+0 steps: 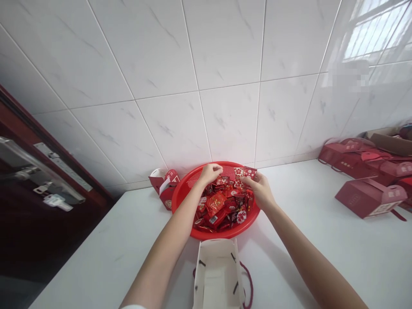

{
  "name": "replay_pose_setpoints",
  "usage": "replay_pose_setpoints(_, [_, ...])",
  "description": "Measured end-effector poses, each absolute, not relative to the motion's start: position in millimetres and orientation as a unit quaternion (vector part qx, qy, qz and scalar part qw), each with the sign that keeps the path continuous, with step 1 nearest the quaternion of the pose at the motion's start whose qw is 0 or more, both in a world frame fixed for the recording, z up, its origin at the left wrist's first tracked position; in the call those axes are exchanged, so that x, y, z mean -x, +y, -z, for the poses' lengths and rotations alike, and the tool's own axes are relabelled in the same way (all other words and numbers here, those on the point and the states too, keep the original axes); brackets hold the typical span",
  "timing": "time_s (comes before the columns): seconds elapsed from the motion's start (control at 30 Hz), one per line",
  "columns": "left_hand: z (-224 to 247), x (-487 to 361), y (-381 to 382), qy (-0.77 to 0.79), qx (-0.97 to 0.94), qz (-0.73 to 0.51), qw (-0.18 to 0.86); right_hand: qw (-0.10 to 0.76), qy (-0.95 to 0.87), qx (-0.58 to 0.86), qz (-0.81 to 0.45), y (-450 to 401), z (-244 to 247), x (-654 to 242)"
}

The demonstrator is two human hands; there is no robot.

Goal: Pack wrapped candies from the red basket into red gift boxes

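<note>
A red plastic basket [180, 201] with a perforated wall holds a heap of red-wrapped sweets [219, 204]. Above its back left part, my left hand [210, 172] has its fingertips pinched together; anything between them is too small or hidden to make out. At the basket's right rim, my right hand [262, 191] grips red and cream patterned packets [243, 175] between thumb and fingers. Just in front of the basket stands an open box [219, 274], pale inside, with a dark red cord handle [249, 285] at its right side.
Small red boxes [164, 189] stand left of the basket against the tiled wall [230, 120]. Several dark red gift boxes [360, 197] sit at the right of the white table [296, 240]. A dark door with keys [56, 201] is at the left.
</note>
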State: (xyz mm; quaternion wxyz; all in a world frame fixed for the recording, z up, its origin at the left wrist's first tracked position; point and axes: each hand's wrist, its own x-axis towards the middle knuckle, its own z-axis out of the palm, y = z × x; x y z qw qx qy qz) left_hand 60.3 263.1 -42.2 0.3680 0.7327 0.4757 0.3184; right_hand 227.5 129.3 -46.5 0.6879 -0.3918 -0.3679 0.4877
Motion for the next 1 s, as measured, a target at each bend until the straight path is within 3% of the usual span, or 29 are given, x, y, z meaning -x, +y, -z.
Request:
replay_pose_setpoints(0.17, [58.6,-48.1,269.6,0.562,-0.753,-0.213,0.269,0.686,-0.362,0.397,-0.490,128.7,46.6,-226.6])
replay_pose_setpoints(0.37, [65.2,-44.6,274.6,0.606,-0.748,-0.125,0.239,0.681,-0.365,0.384,-0.505,128.8,48.5,-228.2])
replay_pose_setpoints(0.8, [67.4,-35.6,285.3,0.615,-0.730,-0.095,0.284,0.697,-0.361,0.377,-0.492,132.7,51.7,-229.6])
replay_pose_setpoints(1.0, [61.3,-25.7,287.5,0.638,-0.727,-0.094,0.237,0.698,-0.361,0.376,-0.492,133.1,51.8,-229.4])
